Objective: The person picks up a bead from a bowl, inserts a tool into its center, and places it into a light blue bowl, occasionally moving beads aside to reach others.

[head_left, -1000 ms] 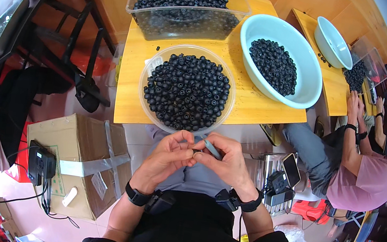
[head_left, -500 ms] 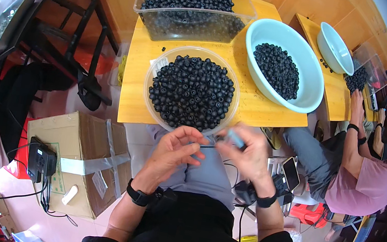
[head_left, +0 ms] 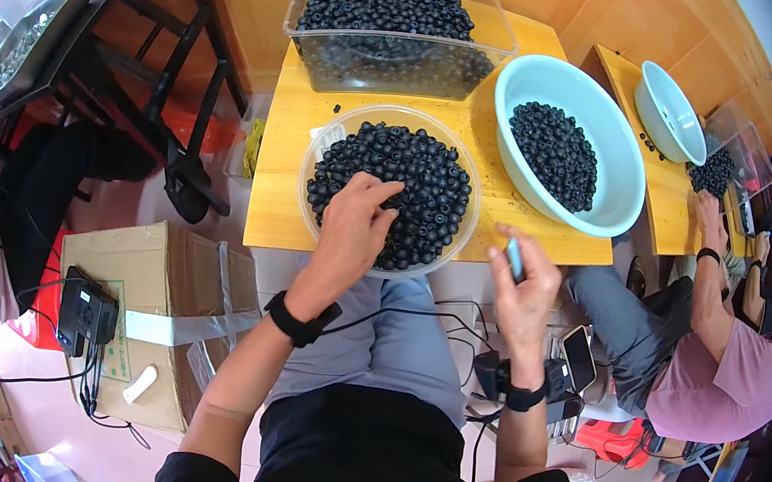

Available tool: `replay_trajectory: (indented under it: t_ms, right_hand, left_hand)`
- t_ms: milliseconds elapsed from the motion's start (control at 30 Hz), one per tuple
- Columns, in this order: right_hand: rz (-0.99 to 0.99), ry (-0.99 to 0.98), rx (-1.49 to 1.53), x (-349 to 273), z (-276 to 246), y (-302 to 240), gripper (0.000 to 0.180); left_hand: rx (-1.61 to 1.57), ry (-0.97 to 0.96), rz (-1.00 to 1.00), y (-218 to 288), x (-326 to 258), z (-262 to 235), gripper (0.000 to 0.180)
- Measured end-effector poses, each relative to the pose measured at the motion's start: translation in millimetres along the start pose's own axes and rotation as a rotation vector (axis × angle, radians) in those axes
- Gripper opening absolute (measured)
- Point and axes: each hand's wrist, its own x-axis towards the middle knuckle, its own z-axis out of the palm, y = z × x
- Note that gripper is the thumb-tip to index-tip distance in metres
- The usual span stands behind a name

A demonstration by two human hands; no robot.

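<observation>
A clear round tub point(head_left: 308, 190) near the table's front edge holds many small black bead-like parts with holes point(head_left: 426, 177). Over the near left of this heap is my left hand point(head_left: 355, 226), its fingertips at the parts and its thumb apart from the forefinger. No part shows clearly between those fingers. To the right of the tub, past the table's front edge, my right hand point(head_left: 527, 294) is closed round a small tool with a light blue handle point(head_left: 513, 258). Its working end is hidden or too small to make out.
Behind the tub stands a clear rectangular bin point(head_left: 394, 66) of black parts. A light blue basin point(head_left: 616, 192) with more parts sits to the right on the yellow table point(head_left: 274, 213). Cardboard box point(head_left: 125, 260) at left; co-workers sit on both sides.
My left hand has moved away from the right one and onto the heap in the tub. My right hand has shifted slightly right with the blue-handled tool. The hands are now apart.
</observation>
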Motion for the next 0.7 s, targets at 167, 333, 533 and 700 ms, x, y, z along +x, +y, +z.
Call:
replay_trajectory:
  t_ms: [167,333,533,700]
  right_hand:
    - [0.020,-0.082,0.093,-21.6,13.2,2.0,0.020]
    - [0.058,-0.159,0.138,-30.3,18.3,11.7,0.019]
    - [0.068,-0.241,0.206,-28.4,15.5,-6.5,0.021]
    - [-0.043,-0.265,0.270,-30.4,22.8,-16.9,0.020]
  left_hand:
    - [0.183,-0.045,0.117,-7.0,6.1,13.3,0.027]
    - [0.133,-0.075,0.031,-8.4,4.9,13.3,0.026]
    - [-0.682,-0.220,-0.368,5.6,-7.6,-18.4,0.016]
    - [-1.383,-0.283,-0.655,8.2,-39.4,-20.0,0.019]
